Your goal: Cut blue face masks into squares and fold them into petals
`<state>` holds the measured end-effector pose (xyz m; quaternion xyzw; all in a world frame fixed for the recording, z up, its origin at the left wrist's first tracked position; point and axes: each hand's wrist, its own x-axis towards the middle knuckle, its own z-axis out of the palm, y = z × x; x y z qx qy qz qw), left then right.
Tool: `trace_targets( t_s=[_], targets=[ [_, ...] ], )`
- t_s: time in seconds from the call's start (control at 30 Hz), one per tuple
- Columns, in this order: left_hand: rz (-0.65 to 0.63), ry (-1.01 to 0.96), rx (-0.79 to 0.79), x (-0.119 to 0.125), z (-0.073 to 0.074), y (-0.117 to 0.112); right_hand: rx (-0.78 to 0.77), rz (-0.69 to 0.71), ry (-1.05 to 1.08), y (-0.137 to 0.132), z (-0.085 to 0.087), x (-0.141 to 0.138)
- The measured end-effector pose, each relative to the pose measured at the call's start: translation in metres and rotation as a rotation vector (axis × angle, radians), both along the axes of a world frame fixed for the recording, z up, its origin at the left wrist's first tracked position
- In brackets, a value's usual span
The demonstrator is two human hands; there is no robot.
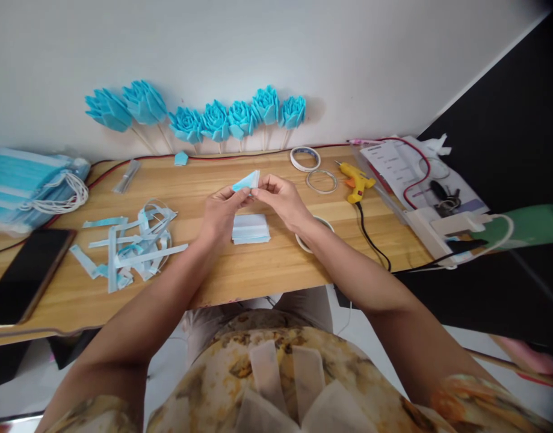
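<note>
Loose scraps (132,243); left hand (219,210), its fingers pinching a folded blue piece (246,181) above the counter (195,177), beyond a sheet stack (251,230); right hand (280,198), fingers gripping the same piece. Should either pinch slacken, the fold may spring open.

A dark-screened phone (29,276) lies face up at the left end of the wooden desk (280,270); a red-and-black cable (253,155) runs along the desk's back edge, beside the pale wall (348,72); towards the right end lie printed papers (387,165) — a bunch of keys (446,204) on them, a pink pen (364,142) near their upper left corner, a red cord (429,167) curving across; nearer the front sits a white power strip (429,237); beside it is something green (533,224) — cut off by the picture's edge; a black panel (520,108) stands at far right.
</note>
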<state>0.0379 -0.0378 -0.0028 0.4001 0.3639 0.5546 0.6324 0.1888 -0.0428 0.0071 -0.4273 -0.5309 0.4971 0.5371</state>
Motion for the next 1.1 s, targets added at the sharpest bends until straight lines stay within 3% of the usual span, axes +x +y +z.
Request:
trace_targets(
  t_s=[0.17, 0.37, 0.67, 0.87, 1.1],
  targets=[
    [-0.042, 0.026, -0.065, 0.001, 0.007, -0.001, 0.081, -0.023, -0.068, 0.001, 0.002, 0.003],
    [-0.077, 0.07, -0.072, 0.0, 0.006, -0.002, 0.221, -0.128, -0.224, 0.003, -0.001, 0.007],
    [-0.083, 0.02, -0.039, 0.0, 0.005, -0.002, 0.804, -0.253, -0.744, 0.004, -0.005, 0.015],
    [-0.085, -0.003, -0.035, -0.001, 0.008, -0.003, 0.883, -0.236, -0.809, 0.007, -0.009, 0.02],
    [-0.101, -0.018, -0.033, -0.002, 0.012, -0.004, 0.829, -0.222, -0.823, 0.006, -0.009, 0.02]
  ],
)
